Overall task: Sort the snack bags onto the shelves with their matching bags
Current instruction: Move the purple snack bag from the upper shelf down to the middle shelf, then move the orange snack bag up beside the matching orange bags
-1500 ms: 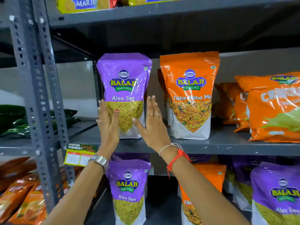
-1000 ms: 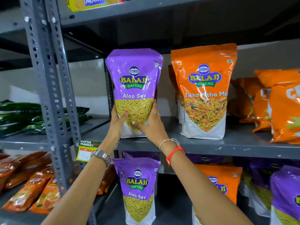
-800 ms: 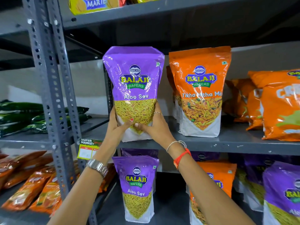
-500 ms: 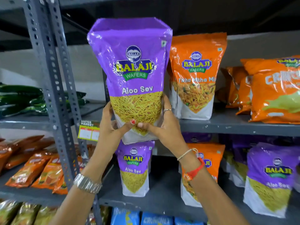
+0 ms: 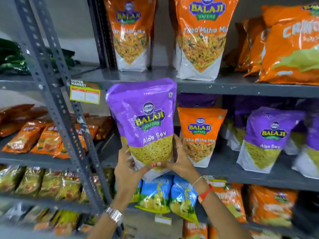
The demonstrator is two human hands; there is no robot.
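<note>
**Purple Aloo Sev pouch held at its base, in front of the middle shelf**

The left hand (image 5: 126,171) and the right hand (image 5: 181,165) are both clamped on the lower end of the purple Aloo Sev bag (image 5: 146,121), one on each side, thumbs pressed to its front and nearly meeting, fingers wrapped behind. The bag stands upright between them, in the air, its top level with the front edge of the upper shelf (image 5: 241,87) and its base hanging in front of the middle shelf (image 5: 224,171).

Just right of it on that middle shelf stands an orange Tikha Mitha Mix pouch (image 5: 201,133); further right stand matching purple Aloo Sev pouches (image 5: 269,137). Above, two more orange Tikha Mitha Mix pouches (image 5: 202,35) sit on the upper shelf. To the left, beyond the perforated grey upright (image 5: 57,107), flat orange packets (image 5: 34,138) lie on another rack. Blue bags (image 5: 165,194) fill the shelf below.

The pouch looks light for its bulk: glossy, crinkly film, puffed above and loosely filled with fine sev below. I judge it slippery and easily crushed, so a squeeze high up would only buckle it. The gusseted bottom is the firmest part, and the present two-sided hold there seems the soundest; it should stand on its flat base once set down beside the other purple ones.
</note>
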